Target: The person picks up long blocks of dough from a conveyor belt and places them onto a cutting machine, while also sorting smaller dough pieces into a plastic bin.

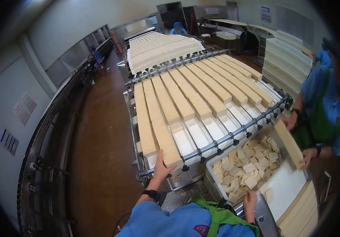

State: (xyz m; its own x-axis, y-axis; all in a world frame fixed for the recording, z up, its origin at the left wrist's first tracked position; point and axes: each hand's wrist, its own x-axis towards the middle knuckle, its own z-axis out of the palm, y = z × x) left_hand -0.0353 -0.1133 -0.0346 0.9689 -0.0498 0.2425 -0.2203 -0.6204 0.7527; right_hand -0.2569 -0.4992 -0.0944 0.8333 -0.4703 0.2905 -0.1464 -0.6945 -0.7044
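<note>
My left hand [164,168] grips the near end of a long tan block [165,143], fingers along its left side and thumb across the front face. That block sticks out past its neighbours on the conveyor, beside another long block [144,122]. My right hand [250,202] is closed at the near edge of a white bin [210,173], fingers curled. What it holds, if anything, I cannot make out. Thin pale slices [250,168] are heaped in the bin.
Across from me a co-worker [316,102] holds a tan block [288,144] in both hands. A metal rail [233,136] with black knobs crosses the conveyor's near end. Several long strips [300,213] lie at lower right. White crates [286,59] are stacked behind.
</note>
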